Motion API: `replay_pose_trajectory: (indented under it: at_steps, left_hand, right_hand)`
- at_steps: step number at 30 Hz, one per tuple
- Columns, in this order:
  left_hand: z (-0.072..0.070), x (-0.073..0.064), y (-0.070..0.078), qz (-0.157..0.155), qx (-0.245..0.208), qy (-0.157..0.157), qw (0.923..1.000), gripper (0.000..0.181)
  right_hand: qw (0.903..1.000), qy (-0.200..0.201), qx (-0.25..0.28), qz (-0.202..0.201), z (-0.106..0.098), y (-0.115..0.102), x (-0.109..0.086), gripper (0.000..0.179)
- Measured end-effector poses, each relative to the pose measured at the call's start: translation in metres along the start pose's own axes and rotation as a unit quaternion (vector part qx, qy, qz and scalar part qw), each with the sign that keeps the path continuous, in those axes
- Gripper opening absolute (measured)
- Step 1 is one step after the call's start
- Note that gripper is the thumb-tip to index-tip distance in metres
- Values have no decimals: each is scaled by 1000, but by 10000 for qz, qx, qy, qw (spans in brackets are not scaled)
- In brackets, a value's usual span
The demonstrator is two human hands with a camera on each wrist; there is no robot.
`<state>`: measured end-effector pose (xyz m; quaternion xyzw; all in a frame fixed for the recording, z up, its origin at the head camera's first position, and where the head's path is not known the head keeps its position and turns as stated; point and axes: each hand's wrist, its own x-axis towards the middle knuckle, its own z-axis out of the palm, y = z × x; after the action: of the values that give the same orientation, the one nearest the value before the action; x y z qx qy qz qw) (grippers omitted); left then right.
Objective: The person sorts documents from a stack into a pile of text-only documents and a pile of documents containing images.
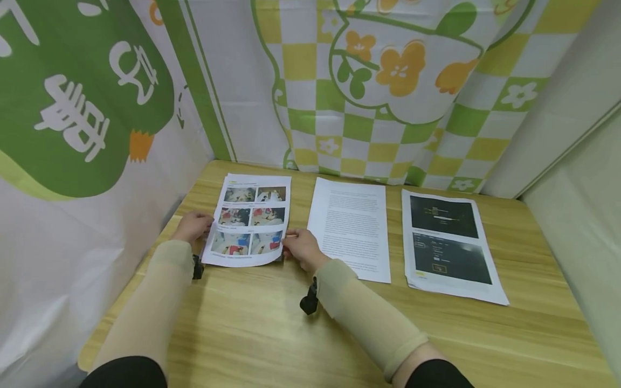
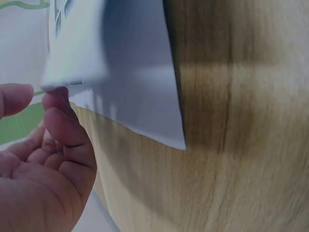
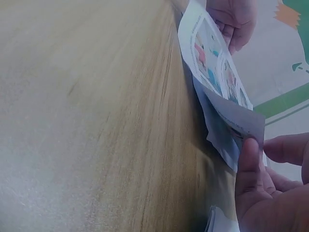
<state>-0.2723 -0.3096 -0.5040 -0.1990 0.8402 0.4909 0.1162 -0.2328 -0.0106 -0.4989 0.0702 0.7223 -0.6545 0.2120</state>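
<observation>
A printed sheet with rows of colour photos [image 1: 250, 220] lies at the left of the table, its near edge curving up. My right hand [image 1: 304, 249] pinches its right edge near the lower corner, thumb and finger on either side of the paper [image 3: 222, 104]. At the left edge is my left hand [image 1: 192, 226]. In the left wrist view, a fingertip of that left hand [image 2: 53, 159] touches the paper's edge, while the thumb stands apart from it. Another white sheet [image 2: 140, 104] shows below the raised one.
A text-covered page [image 1: 349, 229] lies at the middle of the wooden table [image 1: 271, 323]. Farther right is a small stack of sheets with two dark pictures [image 1: 448, 245]. A patterned curtain [image 1: 320, 108] hangs behind the table, with white cloth at the left.
</observation>
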Motion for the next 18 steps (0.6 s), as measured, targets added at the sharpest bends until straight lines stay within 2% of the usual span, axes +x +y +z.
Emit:
replay_pose_trajectory:
  at_steps: [4,9,15,18]
  left_hand:
    - [-1,-2,1,77,333,-71,9994,49]
    - [-4,-4,2,137,665,-206,9975,54]
    - [-4,-2,-1,166,651,-10,9977,47]
    - [-2,0,-3,72,403,-46,9992,45]
  right_hand:
    - [9998,29,-166,-57,-1,2,-1,42]
    - [9972,-141,-732,-95,-5,0,-5,49]
    - [9902,-297,-1318,-359,-15,-2,-10,49]
    - [9879,-332,-1442,-469,-21,-2,-12,48]
